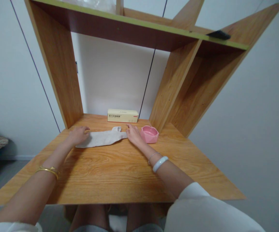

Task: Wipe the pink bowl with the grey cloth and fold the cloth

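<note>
A light grey cloth (103, 138) lies stretched sideways in a long folded strip on the wooden desk (110, 174). A small flap of it stands up near its right end. At the cloth's left end, my left hand (78, 135) has its fingers bent and closed on the fabric; part of the grip is hidden. My right hand (134, 133) pinches the narrow right end, with one finger held out above it. Close beside the right hand stands a pink faceted bowl (150, 135), its inside visible.
Behind the cloth a cream-coloured long box (122, 116) with printed lettering rests against the wall. Wooden side panels (57, 64) and an overhead shelf (129, 30) frame the desk. On the shelf lie a dark flat object (218, 34) and clear plastic (98, 4).
</note>
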The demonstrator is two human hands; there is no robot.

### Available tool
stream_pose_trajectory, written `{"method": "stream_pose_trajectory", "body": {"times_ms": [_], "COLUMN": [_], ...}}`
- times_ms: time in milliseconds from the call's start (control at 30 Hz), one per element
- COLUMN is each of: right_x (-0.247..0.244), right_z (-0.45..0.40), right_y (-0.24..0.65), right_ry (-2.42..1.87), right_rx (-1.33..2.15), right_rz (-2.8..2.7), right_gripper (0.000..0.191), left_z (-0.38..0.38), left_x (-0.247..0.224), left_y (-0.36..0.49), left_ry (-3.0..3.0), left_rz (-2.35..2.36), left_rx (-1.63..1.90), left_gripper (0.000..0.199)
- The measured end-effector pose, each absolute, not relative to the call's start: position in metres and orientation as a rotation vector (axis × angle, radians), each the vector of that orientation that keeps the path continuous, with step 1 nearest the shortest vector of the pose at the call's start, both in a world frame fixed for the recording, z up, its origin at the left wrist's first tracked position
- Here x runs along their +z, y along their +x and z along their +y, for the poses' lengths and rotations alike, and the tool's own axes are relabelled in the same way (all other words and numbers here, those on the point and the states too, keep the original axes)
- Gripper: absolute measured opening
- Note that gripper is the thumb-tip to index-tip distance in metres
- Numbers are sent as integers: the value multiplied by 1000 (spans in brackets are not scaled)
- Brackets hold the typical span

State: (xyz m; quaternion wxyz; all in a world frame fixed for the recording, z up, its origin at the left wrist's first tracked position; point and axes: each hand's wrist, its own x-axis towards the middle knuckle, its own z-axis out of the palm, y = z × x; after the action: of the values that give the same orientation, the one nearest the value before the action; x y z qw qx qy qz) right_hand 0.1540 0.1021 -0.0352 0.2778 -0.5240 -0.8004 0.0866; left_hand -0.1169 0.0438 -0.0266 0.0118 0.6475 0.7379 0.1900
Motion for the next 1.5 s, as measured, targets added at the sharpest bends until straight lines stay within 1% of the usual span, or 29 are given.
{"method": "stream_pose_trajectory", "body": {"times_ms": [67,133,200,300,400,567,733,900,1033,1167,1233,1300,1433,1500], "right_x": [-38,-40,-40,-35,-26,-9,2,4,2,-1,-2,-4,-8,-9], "right_z": [105,108,108,103,93,70,44,22,9,0,-3,-6,-10,-11], "right_y": [152,152,153,155,160,172,184,194,198,201,204,209,218,219], "right_ry": [-1527,-1598,-1602,-1572,-1520,-1363,-1199,-1029,-884,-813,-814,-832,-861,-889], "right_rx": [335,432,486,515,453,238,195,158,101,46,42,50,110,158], "right_rz": [-2128,-2138,-2165,-2199,-2211,-2274,-2378,-2513,-2645,-2736,-2750,-2750,-2777,-2813], "right_gripper": [39,43,40,30,27,23,13,12,14,17,18,19,21,21], "left_z": [43,40,36,30,24,16,5,-7,-13,-13,-11,-10,-16,-22], "left_x": [-34,-37,-36,-32,-27,-24,-25,-24,-25,-30,-32,-34,-33,-29], "left_y": [-114,-110,-108,-106,-106,-108,-111,-104,-76,-44,-36,-34,-42,-45], "left_ry": [1959,1912,1908,1915,1922,2092,2176,2225,2399,2582,2613,2623,2695,2733], "left_rz": [2359,2409,2419,2407,2390,2237,2185,2138,1899,1668,1630,1656,1768,1809], "left_rx": [439,380,428,528,623,731,707,631,654,544,476,429,364,345], "left_gripper": [41,46,48,49,50,52,48,44,53,63,65,63,46,41]}}
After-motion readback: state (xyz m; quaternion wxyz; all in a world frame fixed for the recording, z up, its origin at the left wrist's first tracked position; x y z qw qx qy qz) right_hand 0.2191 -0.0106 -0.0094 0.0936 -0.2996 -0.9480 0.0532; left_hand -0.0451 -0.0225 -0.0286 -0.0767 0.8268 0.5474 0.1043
